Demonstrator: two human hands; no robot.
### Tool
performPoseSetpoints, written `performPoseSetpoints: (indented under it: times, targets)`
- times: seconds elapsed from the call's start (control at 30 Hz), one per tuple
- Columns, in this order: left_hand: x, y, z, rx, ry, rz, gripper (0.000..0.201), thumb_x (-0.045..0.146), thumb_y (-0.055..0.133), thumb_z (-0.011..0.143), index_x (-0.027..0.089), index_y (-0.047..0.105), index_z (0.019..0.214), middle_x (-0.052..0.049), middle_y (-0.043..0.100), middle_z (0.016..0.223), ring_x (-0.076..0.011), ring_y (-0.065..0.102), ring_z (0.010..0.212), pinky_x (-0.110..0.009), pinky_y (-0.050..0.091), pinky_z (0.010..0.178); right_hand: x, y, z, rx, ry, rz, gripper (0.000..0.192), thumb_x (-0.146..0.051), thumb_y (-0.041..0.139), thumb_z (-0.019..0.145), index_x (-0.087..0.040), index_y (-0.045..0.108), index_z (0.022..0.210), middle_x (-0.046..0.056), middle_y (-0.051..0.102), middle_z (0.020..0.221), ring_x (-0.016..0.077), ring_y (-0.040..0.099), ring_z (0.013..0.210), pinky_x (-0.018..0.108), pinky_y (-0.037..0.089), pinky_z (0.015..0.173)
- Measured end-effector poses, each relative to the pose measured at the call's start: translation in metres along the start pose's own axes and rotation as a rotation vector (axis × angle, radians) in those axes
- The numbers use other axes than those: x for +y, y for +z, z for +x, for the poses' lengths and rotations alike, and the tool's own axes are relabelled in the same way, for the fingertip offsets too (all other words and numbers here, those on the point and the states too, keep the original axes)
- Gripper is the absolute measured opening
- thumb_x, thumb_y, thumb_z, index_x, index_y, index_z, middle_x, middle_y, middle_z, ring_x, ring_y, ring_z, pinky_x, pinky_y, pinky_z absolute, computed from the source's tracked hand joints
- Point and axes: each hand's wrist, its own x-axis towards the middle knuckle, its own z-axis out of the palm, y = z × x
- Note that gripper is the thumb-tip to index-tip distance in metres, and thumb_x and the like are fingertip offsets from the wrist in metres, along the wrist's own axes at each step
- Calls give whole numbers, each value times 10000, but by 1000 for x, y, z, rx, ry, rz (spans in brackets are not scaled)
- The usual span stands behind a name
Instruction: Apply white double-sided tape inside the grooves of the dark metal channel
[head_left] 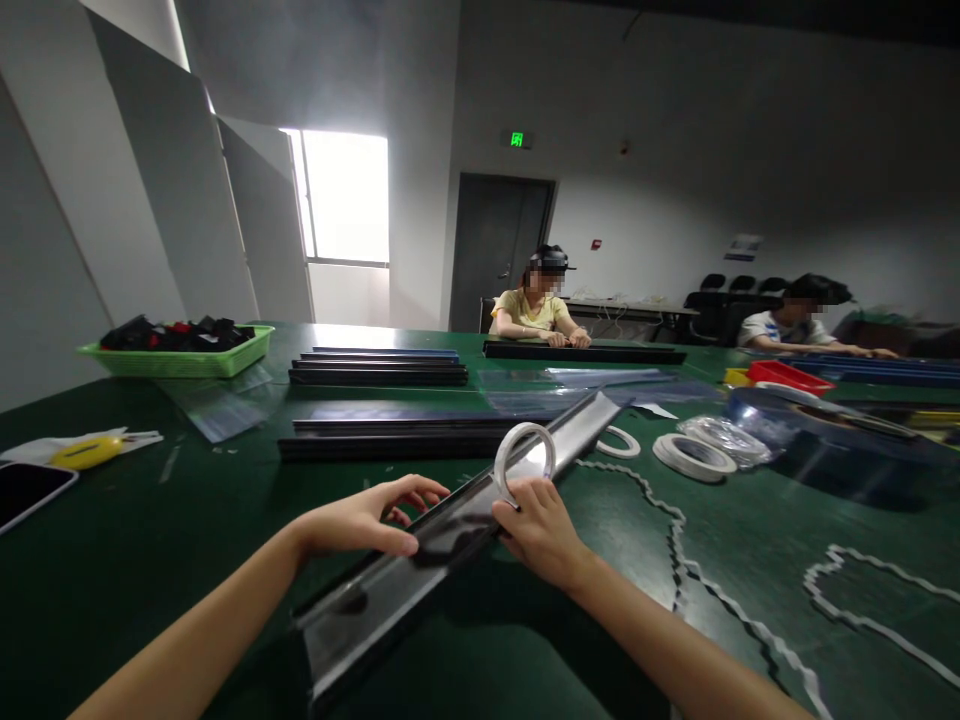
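Note:
A long shiny metal strip [420,575] lies diagonally on the green table [150,540], running from near me up to the right. My left hand [371,520] rests flat on its left edge, fingers spread over it. My right hand [541,528] holds a roll of white tape [523,458] upright on the strip, just right of the left hand.
Stacked dark strips [379,368] lie further back. A green tray [176,355] of black parts stands at far left. More tape rolls [694,455] and curled white backing strips [675,540] lie to the right. A phone [26,490] is at left. Two other people sit across.

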Motion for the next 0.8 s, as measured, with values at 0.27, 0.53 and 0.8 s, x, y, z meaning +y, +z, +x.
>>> performPoseSetpoints:
  times: [0.27, 0.53, 0.8]
  targets:
    - [-16, -23, -7, -76, -49, -342, 591, 444, 631, 731, 239, 482, 1265, -54, 556, 1219, -245, 536, 1067, -352, 423, 909, 7, 3, 1, -25, -34, -49, 163, -211, 466, 849, -182, 562, 721, 50, 490, 780, 178, 383, 742, 310, 289, 676]
    - [-21, -20, -7, -57, -55, -335, 649, 447, 680, 691, 231, 478, 1268, -28, 608, 964, -181, 558, 839, -274, 437, 721, 12, 7, 4, -100, -132, -54, 194, -178, 443, 887, -179, 565, 737, 47, 496, 767, 168, 387, 709, 305, 264, 635]
    - [-17, -21, -7, -68, -28, -227, 651, 447, 686, 681, 221, 496, 1260, -12, 569, 849, -156, 498, 747, -253, 384, 662, 9, 11, 3, -228, -168, -7, 213, -194, 413, 921, -174, 589, 802, 50, 519, 810, 163, 411, 733, 309, 280, 664]
